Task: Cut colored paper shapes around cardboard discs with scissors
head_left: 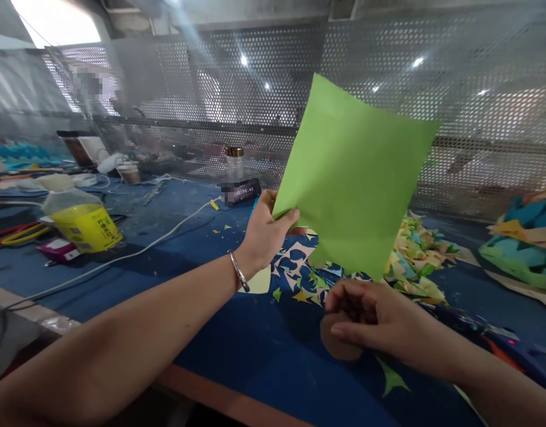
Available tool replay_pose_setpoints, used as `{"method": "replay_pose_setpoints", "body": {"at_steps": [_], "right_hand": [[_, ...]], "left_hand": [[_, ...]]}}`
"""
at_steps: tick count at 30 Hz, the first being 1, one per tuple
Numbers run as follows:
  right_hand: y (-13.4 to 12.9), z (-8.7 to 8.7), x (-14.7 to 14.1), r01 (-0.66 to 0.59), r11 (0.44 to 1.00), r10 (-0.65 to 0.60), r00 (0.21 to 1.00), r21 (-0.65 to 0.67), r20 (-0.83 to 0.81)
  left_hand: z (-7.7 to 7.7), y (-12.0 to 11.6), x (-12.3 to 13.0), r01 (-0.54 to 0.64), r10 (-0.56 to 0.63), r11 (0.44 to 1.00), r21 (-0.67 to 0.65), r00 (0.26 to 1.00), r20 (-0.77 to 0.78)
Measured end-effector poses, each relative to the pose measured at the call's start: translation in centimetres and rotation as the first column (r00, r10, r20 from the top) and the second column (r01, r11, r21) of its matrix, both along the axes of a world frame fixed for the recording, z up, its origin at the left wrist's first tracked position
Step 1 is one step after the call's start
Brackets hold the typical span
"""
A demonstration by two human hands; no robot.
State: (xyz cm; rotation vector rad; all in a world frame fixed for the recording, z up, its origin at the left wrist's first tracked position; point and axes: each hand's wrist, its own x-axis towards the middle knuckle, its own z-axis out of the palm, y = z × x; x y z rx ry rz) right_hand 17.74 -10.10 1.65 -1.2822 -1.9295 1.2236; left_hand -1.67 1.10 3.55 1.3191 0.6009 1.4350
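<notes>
My left hand [268, 234] is closed on the lower left edge of a light green sheet of paper [357, 178], thumb on its near face. The sheet is raised above the blue table, tilted, and its lower left edge has a curved notch. Below the sheet, my right hand [366, 317] has its fingers curled and its thumb over a round brown disc [337, 341]. A green curved-edge scrap [392, 379] lies beside this hand. Between the hands, pale, green and orange pointed scraps [294, 270] are scattered on the table, partly hidden by the sheet.
A heap of coloured scraps [417, 255] lies right of centre, with layered paper pieces [521, 237] farther right. A phone [241, 191] showing a timer leans before a clear bottle [235, 165]. On the left are a yellow-labelled bottle [81, 219], pliers [21, 234] and a white cable [152, 246].
</notes>
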Motion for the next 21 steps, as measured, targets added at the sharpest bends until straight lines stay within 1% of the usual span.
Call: {"method": "replay_pose_setpoints", "body": {"at_steps": [2, 3, 5, 7, 10, 12, 14, 17, 19, 21], "right_hand": [[0.1, 0.4, 0.6, 0.112, 0.99, -0.108, 0.993, 0.082, -0.047], [0.2, 0.6, 1.0, 0.189, 0.974, -0.181, 0.981, 0.127, -0.065], [0.5, 0.9, 1.7, 0.35, 0.916, -0.336, 0.936, 0.195, -0.101], [0.7, 1.1, 2.2, 0.479, 0.846, -0.456, 0.878, 0.233, -0.147], [1.2, 1.0, 2.4, 0.6, 0.764, -0.55, 0.798, 0.239, -0.247], [1.5, 0.7, 2.4, 0.649, 0.726, -0.581, 0.756, 0.227, -0.302], [1.7, 0.5, 2.4, 0.656, 0.729, -0.578, 0.744, 0.198, -0.336], [1.8, 0.4, 2.3, 0.628, 0.764, -0.544, 0.752, 0.152, -0.372], [1.9, 0.4, 2.2, 0.632, 0.761, -0.54, 0.741, 0.143, -0.4], [1.9, 0.4, 2.2, 0.638, 0.757, -0.534, 0.729, 0.144, -0.427]], "left_hand": [[-0.1, 0.3, -0.2, -0.025, 0.025, 1.0, -0.007, 1.0, 0.01], [-0.2, 0.5, -0.3, -0.031, 0.031, 0.999, -0.015, 0.999, 0.012], [-0.2, 0.7, -0.4, -0.032, 0.032, 0.999, -0.037, 0.999, 0.009], [-0.1, 0.8, -0.6, -0.03, 0.03, 0.998, -0.062, 1.0, 0.009], [0.1, 1.0, -0.7, -0.034, 0.036, 0.995, -0.093, 0.999, 0.022], [0.1, 1.1, -0.8, -0.024, 0.027, 0.994, -0.109, 0.999, 0.025], [0.1, 1.2, -0.9, -0.013, 0.017, 0.993, -0.12, 0.999, 0.031], [0.1, 1.0, -0.9, 0.017, -0.009, 0.991, -0.135, 0.998, 0.056], [0.1, 0.7, -0.8, 0.076, -0.059, 0.986, -0.15, 0.992, 0.115], [0.0, 0.0, -0.4, 0.165, -0.129, 0.973, -0.162, 0.969, 0.21]]}}
